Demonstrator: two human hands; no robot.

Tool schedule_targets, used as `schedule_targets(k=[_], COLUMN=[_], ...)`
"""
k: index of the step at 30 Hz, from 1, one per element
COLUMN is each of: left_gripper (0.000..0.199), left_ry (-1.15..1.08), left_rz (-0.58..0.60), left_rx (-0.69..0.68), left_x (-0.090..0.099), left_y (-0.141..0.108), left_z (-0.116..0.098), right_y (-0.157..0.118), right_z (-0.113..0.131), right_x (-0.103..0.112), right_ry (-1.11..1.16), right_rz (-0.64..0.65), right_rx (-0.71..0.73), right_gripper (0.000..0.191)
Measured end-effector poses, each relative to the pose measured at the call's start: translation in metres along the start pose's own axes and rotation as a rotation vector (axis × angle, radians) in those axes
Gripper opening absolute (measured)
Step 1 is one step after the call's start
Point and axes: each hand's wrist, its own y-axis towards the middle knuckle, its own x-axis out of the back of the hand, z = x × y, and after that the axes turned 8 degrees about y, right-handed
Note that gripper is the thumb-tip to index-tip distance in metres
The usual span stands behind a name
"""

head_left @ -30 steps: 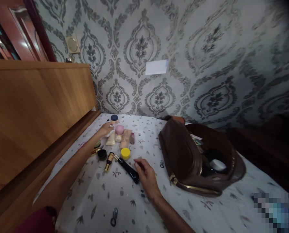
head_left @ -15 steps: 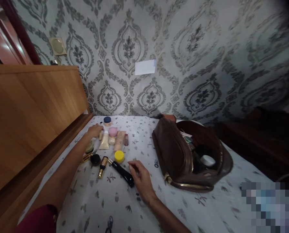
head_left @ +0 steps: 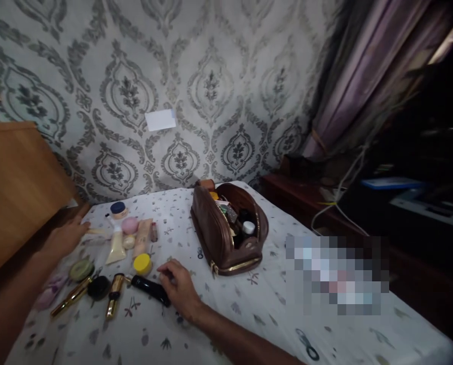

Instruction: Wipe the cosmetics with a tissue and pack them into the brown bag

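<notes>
Slim beige item (head_left: 99, 231) is lying on printed white cloth (head_left: 272, 299), at fingertips of your left hand (head_left: 69, 235), beside cream tube (head_left: 116, 248); whether that grip is holding it, cannot tell. Your right hand (head_left: 181, 289) is resting beside black tube (head_left: 150, 289), grip loosely open, nothing visibly held. Pinching item lightly, keeping forearm (head_left: 25, 284) clear of green jar (head_left: 81, 270) and purple item (head_left: 51, 291), is probably serving you best.

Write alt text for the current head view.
Cosmetics lie spread on a patterned white cloth, with a person's left hand by a blurred pale item and right hand at a black tube. An open brown bag stands further right.
</notes>
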Motion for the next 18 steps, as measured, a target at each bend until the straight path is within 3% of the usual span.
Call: schedule_targets(k=[3, 5, 7, 9, 11, 15, 18], left_gripper=[0.026, 0.030, 0.037, 0.046, 0.053, 0.045, 0.039], left_ry=[-0.097, -0.368, -0.739, -1.095, -1.255, -1.290, -1.188], left_rz=[-0.166, -0.208, -0.087, 0.134, 0.254, 0.184, -0.078], left_rx=[0.054, 0.008, -0.002, 0.049, 0.073, -0.028, -0.081], left_x=[0.020, 0.034, 0.044, 0.048, 0.047, 0.034, 0.021], left_y=[-0.011, -0.027, -0.050, -0.075, -0.096, -0.114, -0.119], left_z=[-0.010, -0.039, -0.080, -0.124, -0.160, -0.199, -0.216], right_y=[0.001, 0.002, 0.002, 0.002, 0.002, -0.001, -0.002], right_z=[0.006, 0.011, 0.016, 0.022, 0.029, 0.038, 0.039], right_x=[0.002, 0.003, 0.004, 0.004, 0.003, 0.007, 0.015], right_ry=[0.047, 0.083, 0.109, 0.154, 0.266, 0.563, 0.619], right_rz=[-0.004, -0.007, 0.006, 0.026, 0.074, 0.195, 0.143], right_rx=[-0.008, -0.011, -0.008, -0.008, -0.032, -0.151, -0.209], right_gripper=[0.018, 0.018, 0.022, 0.028, 0.031, 0.033, 0.036])
